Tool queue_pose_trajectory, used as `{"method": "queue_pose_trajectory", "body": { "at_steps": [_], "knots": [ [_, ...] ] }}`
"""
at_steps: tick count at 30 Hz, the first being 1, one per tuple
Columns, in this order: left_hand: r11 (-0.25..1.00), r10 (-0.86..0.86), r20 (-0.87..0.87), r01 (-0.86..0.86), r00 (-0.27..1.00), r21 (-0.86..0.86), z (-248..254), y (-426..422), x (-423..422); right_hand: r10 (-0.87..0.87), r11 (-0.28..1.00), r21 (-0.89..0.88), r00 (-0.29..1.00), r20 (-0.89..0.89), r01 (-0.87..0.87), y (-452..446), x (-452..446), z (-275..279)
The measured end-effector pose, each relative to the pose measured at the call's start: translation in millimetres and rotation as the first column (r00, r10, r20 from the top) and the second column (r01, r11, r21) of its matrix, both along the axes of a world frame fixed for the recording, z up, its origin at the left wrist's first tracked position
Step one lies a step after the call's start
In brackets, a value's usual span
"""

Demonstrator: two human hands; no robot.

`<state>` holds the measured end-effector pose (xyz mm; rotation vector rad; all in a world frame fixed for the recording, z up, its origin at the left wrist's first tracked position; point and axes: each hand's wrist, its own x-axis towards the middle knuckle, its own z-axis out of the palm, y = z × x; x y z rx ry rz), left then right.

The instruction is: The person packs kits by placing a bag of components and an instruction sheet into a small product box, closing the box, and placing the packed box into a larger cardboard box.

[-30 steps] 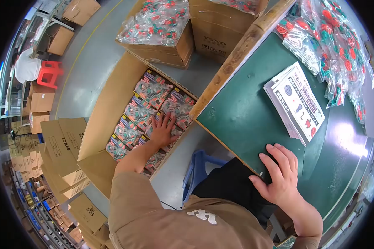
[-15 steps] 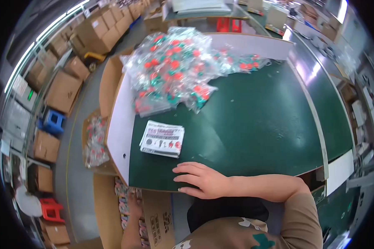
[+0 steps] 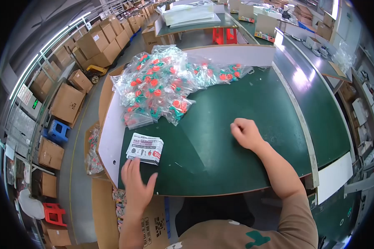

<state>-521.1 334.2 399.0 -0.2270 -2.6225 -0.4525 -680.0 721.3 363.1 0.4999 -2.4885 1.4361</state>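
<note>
A stack of printed paper leaflets (image 3: 145, 147) lies at the left of the green table (image 3: 237, 166). My left hand (image 3: 138, 184) hovers at its near edge, fingers stretched and thumb apart, holding nothing visible. Over the middle of the table my right hand (image 3: 247, 133) is curled closed; whether anything is inside cannot be seen. Beyond the leaflets lies a heap of clear plastic bags (image 3: 158, 83) containing red and green pieces.
Low white walls (image 3: 237, 54) edge the table at the back and left. Below the near left edge stands an open carton (image 3: 104, 207) with small colourful packs. Another box of filled bags (image 3: 94, 155) stands at the left. A conveyor (image 3: 307, 91) runs along the right.
My left hand has risen from the open carton to the leaflets. My right hand has moved from the table's near edge toward the middle and curled closed. The camera view has shifted slightly.
</note>
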Motion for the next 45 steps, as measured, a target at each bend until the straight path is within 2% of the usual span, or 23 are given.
{"method": "queue_pose_trajectory", "body": {
  "at_steps": [3, 5, 11, 15, 16, 18, 20, 21, 25, 26, 28, 30, 32, 33, 35, 37, 38, 40, 41, 45],
  "knots": [
    [1.000, 0.016, 0.067, -0.014, 0.998, -0.023, -35.7, 10.3, -57.3, 0.020, 1.000, 0.018, 0.999, 0.034, -0.021, 11.3, 4.3, 2.9],
    [0.946, 0.157, 0.065, -0.131, 0.986, -0.298, -63.7, 4.6, -84.5, 0.042, 0.999, 0.029, 0.996, 0.076, -0.044, 14.8, 7.6, 2.6],
    [0.960, 0.154, 0.197, -0.099, 0.968, -0.262, -40.6, 7.7, -82.6, 0.115, 0.987, 0.112, 0.993, -0.032, -0.111, 9.8, 15.6, 4.3],
    [1.000, -0.020, 0.331, 0.026, 0.943, -0.016, -4.0, 15.0, -69.9, 0.206, 0.960, 0.216, 0.972, -0.116, -0.178, 4.2, 18.4, 3.0],
    [1.000, -0.021, 0.329, 0.026, 0.944, -0.011, 8.9, 19.6, -65.6, 0.207, 0.959, 0.221, 0.971, -0.117, -0.178, 2.6, 19.2, 2.5],
    [0.990, 0.137, 0.490, -0.141, 0.861, -0.028, 42.4, 36.0, -61.3, 0.229, 0.953, 0.231, 0.966, -0.118, -0.198, -0.7, 20.2, 1.8],
    [0.952, 0.275, 0.632, -0.298, 0.724, -0.072, 61.9, 49.1, -64.2, 0.252, 0.945, 0.243, 0.960, -0.119, -0.218, -2.3, 20.7, 1.0],
    [0.951, 0.273, 0.634, -0.301, 0.724, -0.067, 62.3, 51.3, -67.2, 0.256, 0.943, 0.249, 0.960, -0.117, -0.221, -2.7, 21.4, -0.1],
    [0.919, 0.371, 0.625, -0.174, 0.687, -0.355, 59.0, 55.3, -81.5, 0.290, 0.936, 0.241, 0.950, -0.114, -0.257, -4.7, 19.0, -4.5],
    [0.920, 0.368, 0.622, -0.174, 0.691, -0.350, 54.4, 57.3, -82.8, 0.289, 0.935, 0.246, 0.950, -0.118, -0.254, -4.5, 18.2, -4.9],
    [0.978, 0.152, 0.309, -0.097, 0.939, -0.187, 39.6, 61.8, -83.1, 0.277, 0.939, 0.239, 0.955, -0.103, -0.246, -4.0, 17.0, -6.5],
    [0.997, -0.047, -0.077, 0.043, 0.996, -0.060, 34.9, 72.4, -79.1, 0.271, 0.941, 0.231, 0.960, -0.073, -0.248, -4.2, 18.6, -9.6],
    [0.966, -0.173, 0.003, 0.170, 0.985, 0.194, 55.8, 82.7, -82.8, 0.280, 0.936, 0.239, 0.958, -0.059, -0.258, -3.9, 18.0, -10.6],
    [0.965, -0.172, 0.004, 0.167, 0.985, 0.200, 70.1, 89.3, -85.9, 0.286, 0.932, 0.245, 0.957, -0.051, -0.266, -3.4, 16.6, -10.2],
    [0.877, -0.283, -0.108, 0.303, 0.953, 0.373, 99.4, 102.0, -93.7, 0.293, 0.927, 0.256, 0.955, -0.040, -0.274, -1.9, 14.7, -9.0],
    [0.801, -0.296, -0.269, 0.391, 0.917, 0.454, 128.9, 114.5, -98.0, 0.290, 0.927, 0.256, 0.957, -0.020, -0.275, -0.4, 15.1, -8.2],
    [0.797, -0.302, -0.271, 0.397, 0.914, 0.455, 141.6, 120.7, -94.3, 0.289, 0.927, 0.251, 0.957, -0.004, -0.279, -0.1, 15.0, -7.7],
    [0.630, -0.244, -0.495, 0.524, 0.834, 0.573, 158.6, 130.0, -88.9, 0.289, 0.926, 0.244, 0.957, 0.028, -0.287, 0.6, 13.7, -5.4],
    [0.624, -0.243, -0.504, 0.531, 0.829, 0.573, 158.3, 130.4, -90.8, 0.286, 0.926, 0.253, 0.958, 0.023, -0.282, 0.7, 12.2, -3.2],
    [0.784, -0.455, -0.220, 0.505, 0.863, 0.360, 142.3, 129.7, -87.5, 0.254, 0.939, 0.218, 0.964, 0.078, -0.265, -0.5, 15.2, 0.3]
  ]
}}
